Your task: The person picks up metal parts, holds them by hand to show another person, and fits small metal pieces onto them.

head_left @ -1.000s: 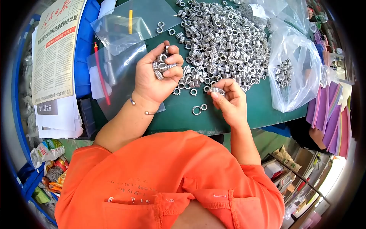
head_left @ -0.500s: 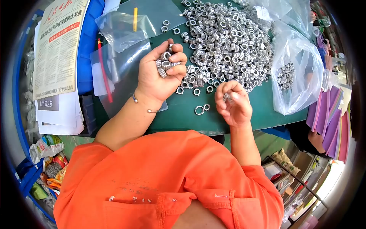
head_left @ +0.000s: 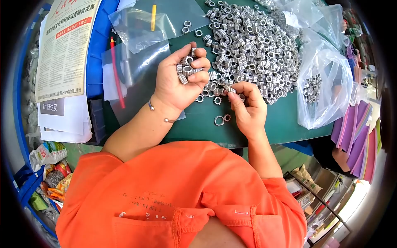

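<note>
Clearly clutching several metal rings (head_left: 187,71) in the curled left hand (head_left: 173,84), pinching another ring (head_left: 229,89) in the right hand (head_left: 252,110), beside the big pile (head_left: 258,53).

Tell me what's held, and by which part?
Left hand cups several metal rings with curled fingers; right hand pinches at least one ring; exact parts unclear.

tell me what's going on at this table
A person in an orange shirt is handling small toothed metal rings at a green table. The left hand cradles several rings. The right hand pinches at least one ring near the edge of a large pile. Two rings lie apart, nearer the person. More show through a clear plastic bag right of the pile.
</note>
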`<state>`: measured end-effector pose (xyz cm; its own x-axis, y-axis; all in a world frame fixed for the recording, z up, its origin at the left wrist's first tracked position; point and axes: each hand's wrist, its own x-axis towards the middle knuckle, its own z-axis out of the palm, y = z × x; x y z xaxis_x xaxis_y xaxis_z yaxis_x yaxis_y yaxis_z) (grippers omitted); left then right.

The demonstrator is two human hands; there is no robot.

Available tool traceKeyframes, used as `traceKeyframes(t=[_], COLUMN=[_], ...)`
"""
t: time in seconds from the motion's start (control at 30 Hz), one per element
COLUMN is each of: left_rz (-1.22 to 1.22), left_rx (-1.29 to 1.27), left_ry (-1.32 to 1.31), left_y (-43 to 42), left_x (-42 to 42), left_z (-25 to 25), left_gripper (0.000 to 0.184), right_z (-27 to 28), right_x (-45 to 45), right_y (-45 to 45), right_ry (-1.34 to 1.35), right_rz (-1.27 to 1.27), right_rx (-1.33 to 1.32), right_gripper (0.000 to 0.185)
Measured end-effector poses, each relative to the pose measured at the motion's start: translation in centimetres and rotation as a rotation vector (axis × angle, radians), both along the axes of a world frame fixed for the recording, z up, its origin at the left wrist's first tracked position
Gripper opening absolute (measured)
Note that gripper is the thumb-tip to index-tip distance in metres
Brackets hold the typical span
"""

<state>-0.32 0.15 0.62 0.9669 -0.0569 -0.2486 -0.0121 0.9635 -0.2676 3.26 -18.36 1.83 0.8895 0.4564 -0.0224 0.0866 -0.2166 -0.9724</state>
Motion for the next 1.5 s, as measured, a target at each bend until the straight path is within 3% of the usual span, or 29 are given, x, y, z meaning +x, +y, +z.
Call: traceKeyframes(t=[0.1, 0.43, 0.5, 0.6, 0.67, 0.73, 0.77, 0.87, 1.27, 1.5], left_rz=[0.002, 0.005, 0.007, 0.014, 0.014, 0.005, 0.002, 0.009, 0.005, 0.004], left_rx=[0.008, 0.021, 0.017, 0.009, 0.003, 0.006, 0.007, 0.021, 0.011, 0.025], left_ry=[-0.005, 0.019, 0.009, -0.003, 0.004, 0.006, 0.005, 0.006, 0.01, 0.008], left_y=[0.1, 0.1, 0.1, 0.2, 0.2, 0.1, 0.1, 0.2, 0.1, 0.0], left_x=[0.0, 0.0, 0.0, 0.1, 0.1, 0.1, 0.1, 0.1, 0.0, 0.0], left_z=[0.0, 0.0, -0.2, -0.1, -0.2, -0.2, -0.2, -0.1, 0.0, -0.1], left_gripper=[0.009, 0.008, 0.009, 0.009, 0.009, 0.008, 0.008, 0.008, 0.008, 0.009], right_z=[0.1, 0.1, 1.1, 0.7, 0.0, 0.8, 0.8, -0.2, 0.5, 0.4], right_x=[0.3, 0.4, 0.9, 1.7, 2.3, 1.0, 0.8, -0.3, 0.1, 0.2], right_y=[-0.3, -1.0, -2.0, -2.3, -3.0, -1.3, -0.4, 0.5, -0.6, -0.6], right_ry=[-0.184, -0.198, 0.772, 0.858, 0.721, 0.141, -0.254, -0.56, -0.506, -0.514], right_rz=[0.073, 0.123, 0.108, 0.136, 0.203, 0.124, 0.16, 0.134, 0.24, 0.283], right_rx=[-0.06, -0.009, 0.384, 0.756, 0.592, -0.072, -0.23, -0.397, -0.311, -0.395], right_gripper=[0.014, 0.016, 0.016, 0.02, 0.015, 0.007, 0.008, 0.011, 0.011, 0.019])
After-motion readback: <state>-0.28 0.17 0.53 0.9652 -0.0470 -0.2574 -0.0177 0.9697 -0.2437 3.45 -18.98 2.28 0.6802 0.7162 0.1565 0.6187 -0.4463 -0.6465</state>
